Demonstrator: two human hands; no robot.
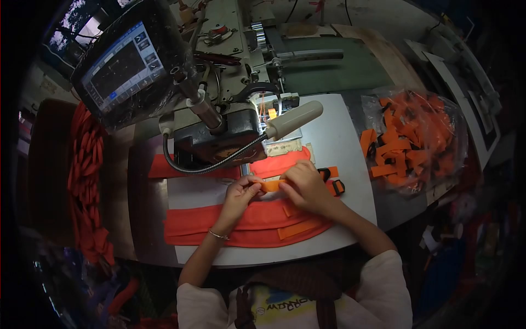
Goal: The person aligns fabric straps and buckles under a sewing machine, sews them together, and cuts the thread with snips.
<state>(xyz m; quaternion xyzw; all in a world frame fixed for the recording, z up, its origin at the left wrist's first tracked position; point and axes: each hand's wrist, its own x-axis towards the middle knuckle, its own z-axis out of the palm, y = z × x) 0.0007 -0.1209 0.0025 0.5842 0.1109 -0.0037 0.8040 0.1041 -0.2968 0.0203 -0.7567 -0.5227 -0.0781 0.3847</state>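
Observation:
Between my two hands stretches a short orange webbing strap (pixel 271 186). My left hand (pixel 242 193) pinches its left end, and my right hand (pixel 307 186) grips the right end, with its fingertips near a red-orange padded fabric piece (pixel 279 164) under the sewing machine head (pixel 219 137). Black plastic buckles (pixel 337 187) on orange webbing lie just right of my right hand. Below both hands, long red-orange padded strips (pixel 219 225) lie across the white work plate (pixel 356 219), with orange webbing pieces (pixel 298 229) on them.
A clear plastic bag (pixel 416 137) of orange webbing pieces with black parts sits to the right. On the left hangs a pile of red fabric strips (pixel 86 175). A control screen (pixel 123 66) stands at upper left. The machine's pale handle (pixel 296 119) juts out above my right hand.

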